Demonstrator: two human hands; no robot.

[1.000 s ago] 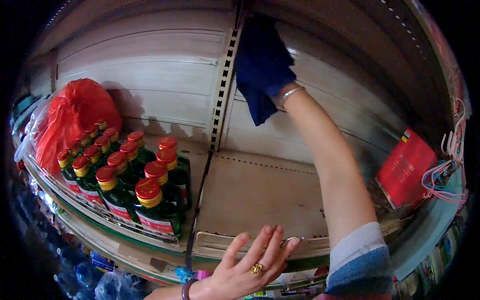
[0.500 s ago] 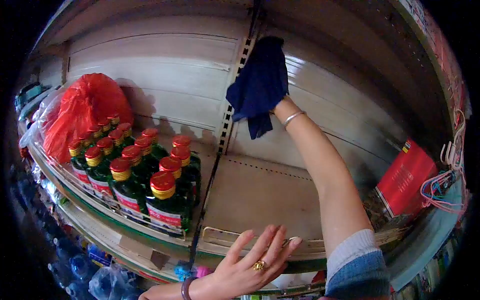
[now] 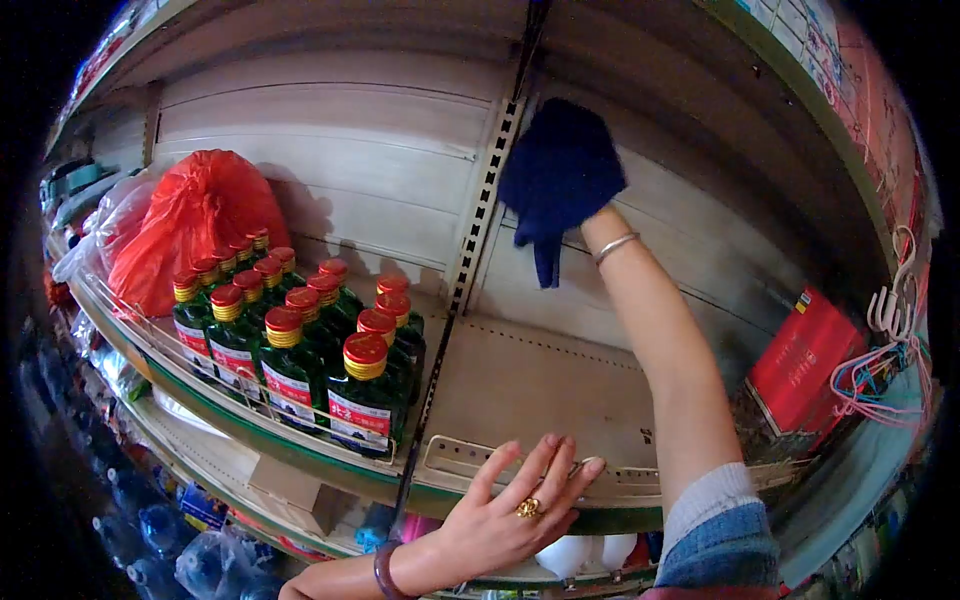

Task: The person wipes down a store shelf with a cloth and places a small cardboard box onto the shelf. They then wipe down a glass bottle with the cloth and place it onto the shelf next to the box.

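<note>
A dark blue cloth [image 3: 562, 165] hangs over the fingers of my right hand [image 3: 601, 226], which holds it up against the pale back panel [image 3: 505, 275] beside the slotted upright [image 3: 483, 205]. The cloth hides most of that hand; the wrist wears a silver bangle. Lower down, my left hand [image 3: 520, 510] has its fingers stretched out and slightly apart at the front wire rail [image 3: 460, 455] of the shelf [image 3: 530, 385]. It holds nothing, and whether it presses on the rail I cannot tell. A gold ring and a dark bangle are on it.
Several green bottles [image 3: 362, 400] with red caps stand in rows on the left shelf section. Behind them sits a tied red plastic bag [image 3: 205, 225]. A red box [image 3: 808, 360] leans at the right, near wire hangers [image 3: 890, 310]. A cardboard box [image 3: 290, 490] is on the shelf below.
My right hand and the cloth have shifted right across the back panel, and the cloth's folds differ. My view has moved slightly. My left hand stays at the front rail.
</note>
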